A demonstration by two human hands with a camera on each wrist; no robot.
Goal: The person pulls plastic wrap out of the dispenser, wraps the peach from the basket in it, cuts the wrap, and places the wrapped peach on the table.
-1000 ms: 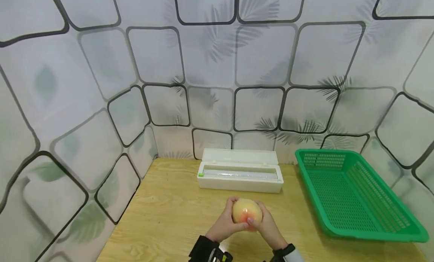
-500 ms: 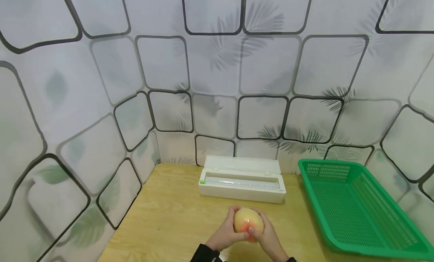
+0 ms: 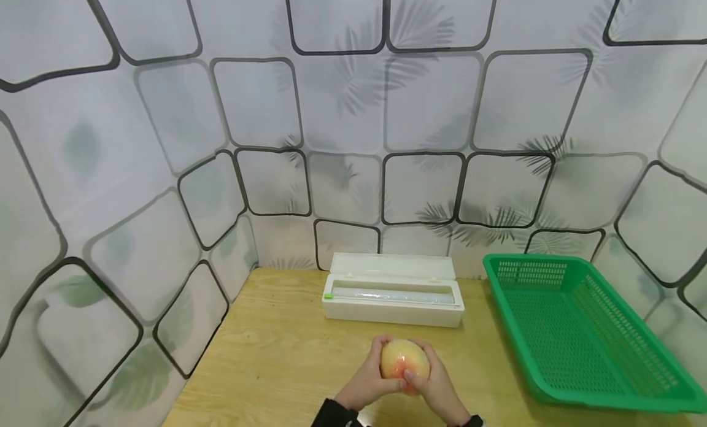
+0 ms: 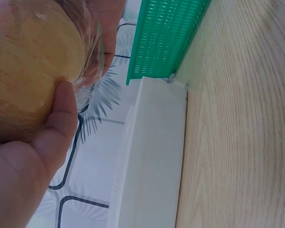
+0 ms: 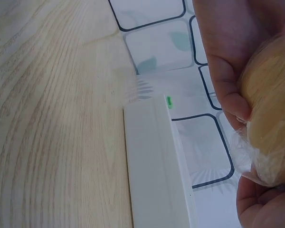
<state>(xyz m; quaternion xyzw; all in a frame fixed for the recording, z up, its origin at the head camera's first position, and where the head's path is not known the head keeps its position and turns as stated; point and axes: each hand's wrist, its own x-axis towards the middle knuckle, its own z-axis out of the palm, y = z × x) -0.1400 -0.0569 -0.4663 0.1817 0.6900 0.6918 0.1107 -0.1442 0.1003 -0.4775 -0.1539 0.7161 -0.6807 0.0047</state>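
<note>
Both hands hold a round yellow peach (image 3: 405, 361) with a red blush, above the tabletop near its front. Clear cling film wraps it, and loose folds of the film (image 4: 92, 45) bunch at one side. My left hand (image 3: 367, 381) curls round the peach's left side. My right hand (image 3: 439, 384) grips the right side, its thumb pressing on the red lower part. In the left wrist view a digit of the left hand (image 4: 33, 166) lies against the wrapped skin. The right wrist view shows fingers near the gathered film (image 5: 249, 159); the peach's underside is hidden in the head view.
Behind the hands stands a white cling film dispenser box (image 3: 393, 313), its lid raised and a clear roll inside. A green perforated basket (image 3: 530, 353) sits at the right on the wooden table (image 3: 265, 353). A patterned white covering (image 3: 342, 126) lines the walls.
The hands keep hold of the peach in almost the same pose. The head view has shifted slightly, so the whole scene sits a little lower than one second ago.
</note>
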